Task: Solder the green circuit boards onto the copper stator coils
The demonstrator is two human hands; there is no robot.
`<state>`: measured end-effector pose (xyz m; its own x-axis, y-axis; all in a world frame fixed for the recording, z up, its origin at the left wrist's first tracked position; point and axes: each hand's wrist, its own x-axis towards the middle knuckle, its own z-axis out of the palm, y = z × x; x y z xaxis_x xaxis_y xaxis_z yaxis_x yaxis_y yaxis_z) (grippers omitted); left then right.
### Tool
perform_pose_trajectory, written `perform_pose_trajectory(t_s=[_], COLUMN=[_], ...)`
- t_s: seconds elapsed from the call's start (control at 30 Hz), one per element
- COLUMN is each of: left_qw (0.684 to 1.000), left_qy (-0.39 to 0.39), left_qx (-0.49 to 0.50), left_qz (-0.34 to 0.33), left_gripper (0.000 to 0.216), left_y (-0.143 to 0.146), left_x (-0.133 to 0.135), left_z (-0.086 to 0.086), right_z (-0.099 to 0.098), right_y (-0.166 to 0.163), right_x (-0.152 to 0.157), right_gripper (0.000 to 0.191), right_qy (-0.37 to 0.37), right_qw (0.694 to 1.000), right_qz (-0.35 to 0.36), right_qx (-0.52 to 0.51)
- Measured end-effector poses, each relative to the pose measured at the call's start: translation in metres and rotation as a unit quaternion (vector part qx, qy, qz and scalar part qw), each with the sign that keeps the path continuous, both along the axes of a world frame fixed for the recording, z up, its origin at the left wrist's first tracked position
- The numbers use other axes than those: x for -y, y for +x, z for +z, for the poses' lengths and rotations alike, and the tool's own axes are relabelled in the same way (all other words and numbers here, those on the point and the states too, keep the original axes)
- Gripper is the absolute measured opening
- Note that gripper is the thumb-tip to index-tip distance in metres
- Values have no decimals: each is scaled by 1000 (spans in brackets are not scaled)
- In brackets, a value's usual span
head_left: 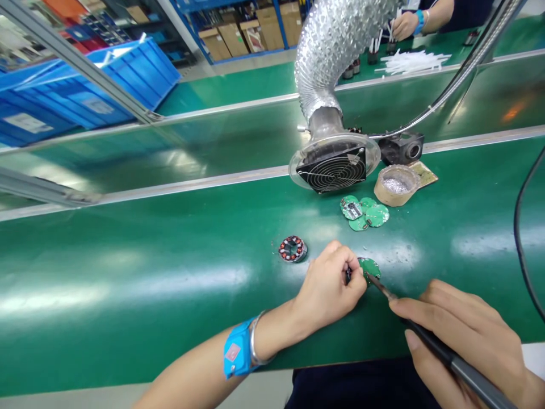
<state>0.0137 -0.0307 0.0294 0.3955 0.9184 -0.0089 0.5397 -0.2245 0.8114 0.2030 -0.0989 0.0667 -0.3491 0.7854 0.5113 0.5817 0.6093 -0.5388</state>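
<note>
My left hand [330,278] is closed in a pinch at the left edge of a round green circuit board [370,267]. A small dark bit shows between its fingers, but what they grip is mostly hidden. In my right hand [472,335] is a soldering iron [438,346], held like a pen, with its tip on or just over the board near my left fingertips. Left of my left hand, a ring-shaped motor stator [293,249] with copper windings rests on the green bench.
Several round circuit boards [368,215] lie beyond my hands, beside a round tub [395,184] of silvery material. A fan-fronted extractor [334,167] hangs from a foil duct [323,51]. A black cable [518,227] crosses at right. Across the bench, another person's hand [404,25] works near white tubes [413,61].
</note>
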Motion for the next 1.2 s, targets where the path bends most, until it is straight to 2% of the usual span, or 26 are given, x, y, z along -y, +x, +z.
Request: perform_pose_trajectory(t_s=[0.5, 0.73, 0.8, 0.9, 0.97, 1.03, 1.07, 1.17, 1.2], left_qw=[1000, 999, 999, 1000, 1000, 1000, 1000, 999, 998], left_qy=[11, 33, 33, 24, 20, 20, 17, 1, -4], left_qx=[-12, -19, -18, -15, -11, 1, 10, 52, 65], left_qz=[-1, -5, -7, -4, -1, 1, -1, -15, -22], left_gripper=[7, 9, 9, 9, 9, 9, 9, 3, 11], left_y=[0, 0, 0, 0, 1, 0, -1, -7, -9], left_x=[0, 0, 0, 0, 0, 0, 0, 1, 2], left_z=[1, 1, 1, 1, 0, -1, -2, -3, -4], right_z=[-3, 14, 13, -5, -23, -37, -41, -43, -41], right_y=[-1, 6, 12, 27, 41, 52, 56, 54, 49], right_x=[0, 3, -9, -46, -73, -89, -92, -81, -74], right_gripper=[34, 35, 37, 40, 36, 28, 26, 19, 20], right_qy=[17, -16, 8, 93, 79, 39, 18, -5, -16], right_qw=[999, 1000, 998, 983, 976, 981, 986, 998, 998], right_qz=[-9, -21, -64, -157, -193, -151, -133, -20, 30], right_qx=[29, -1, -8, 14, 61, 112, 102, 54, 48])
